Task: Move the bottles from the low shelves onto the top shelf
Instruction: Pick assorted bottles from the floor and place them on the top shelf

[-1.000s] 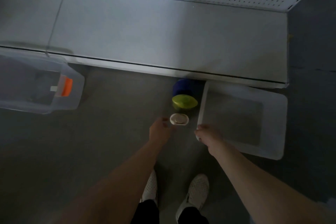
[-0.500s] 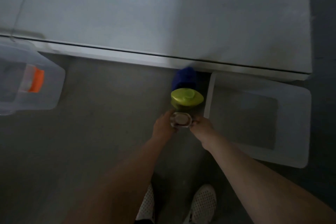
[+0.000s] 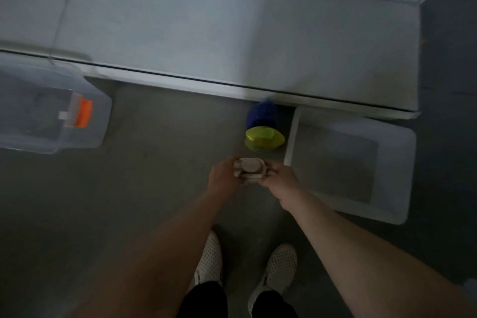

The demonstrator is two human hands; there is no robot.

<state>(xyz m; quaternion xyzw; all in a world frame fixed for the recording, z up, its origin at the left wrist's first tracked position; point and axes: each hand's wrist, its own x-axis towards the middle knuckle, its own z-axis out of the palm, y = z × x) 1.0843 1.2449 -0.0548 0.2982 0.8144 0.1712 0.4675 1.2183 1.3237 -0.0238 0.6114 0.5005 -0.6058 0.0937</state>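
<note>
Both hands, left & right, clamp the white-capped bottle btwn them, prob for a steady lift off the floor.

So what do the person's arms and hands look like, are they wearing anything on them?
Both arms are bare all the way up, with no sleeves in view. The left hand and right hand have no gloves, and no watch, ring or bracelet shows, though the picture is dim.

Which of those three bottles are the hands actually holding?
The white-capped bottle, nearest the feet: the left hand and right hand grip it. The yellow-green bottle and blue bottle stand beyond, untouched.
</note>
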